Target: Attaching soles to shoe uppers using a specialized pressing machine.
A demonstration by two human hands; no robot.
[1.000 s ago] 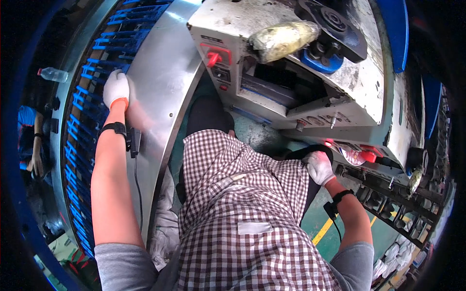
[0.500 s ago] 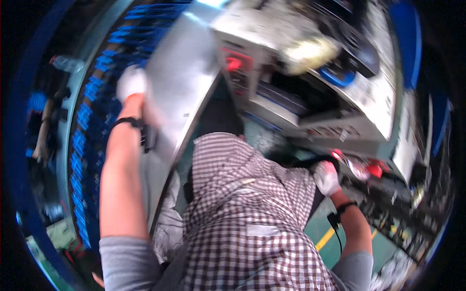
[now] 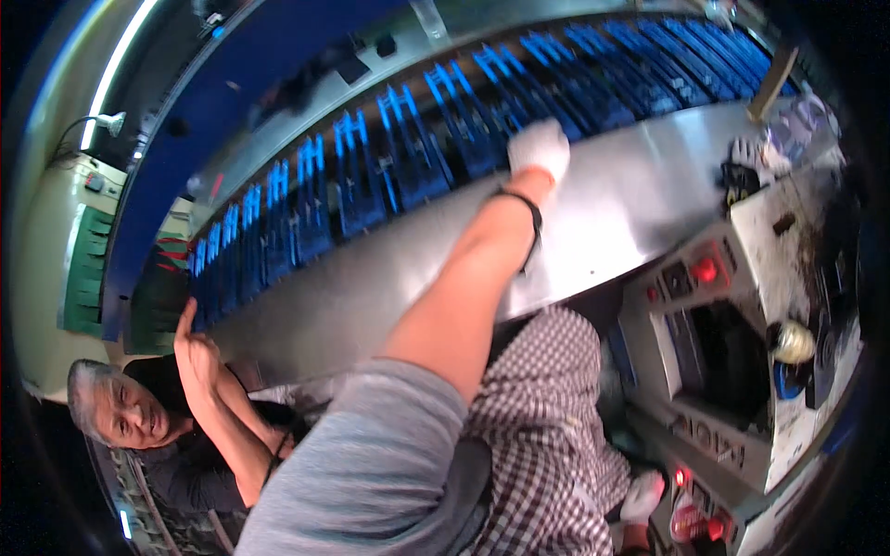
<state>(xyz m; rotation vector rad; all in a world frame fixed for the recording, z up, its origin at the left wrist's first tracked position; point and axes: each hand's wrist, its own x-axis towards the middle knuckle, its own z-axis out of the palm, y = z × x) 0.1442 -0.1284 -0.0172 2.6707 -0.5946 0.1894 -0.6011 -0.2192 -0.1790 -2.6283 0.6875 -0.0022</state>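
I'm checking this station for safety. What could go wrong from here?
The gloved left hand is close beside the blue forked fixtures; it might get pinched if those shift. The right hand is near a red knob on the machine, which it could bump. Another person's hand by the fixtures' left end might also get caught.

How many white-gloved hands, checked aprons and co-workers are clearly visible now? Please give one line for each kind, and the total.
White-gloved hands: 2 (left hand, right hand)
Checked apron: 1
Co-worker: 1
Total: 4
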